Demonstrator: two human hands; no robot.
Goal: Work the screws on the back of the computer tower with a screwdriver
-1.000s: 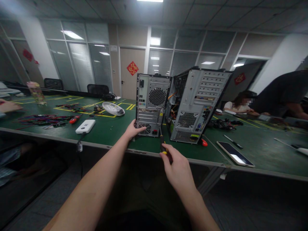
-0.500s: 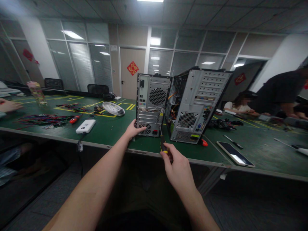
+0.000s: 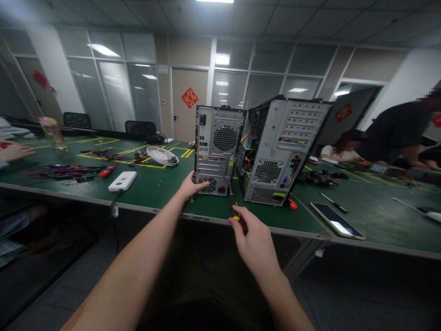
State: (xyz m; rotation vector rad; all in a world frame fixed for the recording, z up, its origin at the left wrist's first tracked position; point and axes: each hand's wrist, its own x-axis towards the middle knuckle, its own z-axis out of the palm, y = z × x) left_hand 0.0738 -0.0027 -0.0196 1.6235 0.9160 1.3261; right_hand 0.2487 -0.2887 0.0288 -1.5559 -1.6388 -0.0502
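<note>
A smaller computer case [image 3: 214,158] stands upright on the green table, its back panel with fan grille and ports facing me. My left hand [image 3: 191,186] grips its lower left edge, the thumb lying across the bottom fan grille. In my right hand [image 3: 253,230] is a screwdriver [image 3: 233,202] with a black and yellow handle, pinched near the handle's end. Its shaft points up to the lower right edge of the back panel; I cannot make out the screw at the tip. Close on the right stands a larger computer case [image 3: 275,151] with its side open.
On the left lie a white power bank [image 3: 123,181], bundled wires [image 3: 65,172], a red-handled tool [image 3: 107,171] and a white basket [image 3: 161,156]. To the right are a phone [image 3: 336,220], a pen [image 3: 333,202] and black cables [image 3: 322,177]. Other people are around the table.
Both hands and both cases stay nearly where they were. The screwdriver handle has turned slightly in my right fingers. A co-worker's fingers now show behind the smaller case.
</note>
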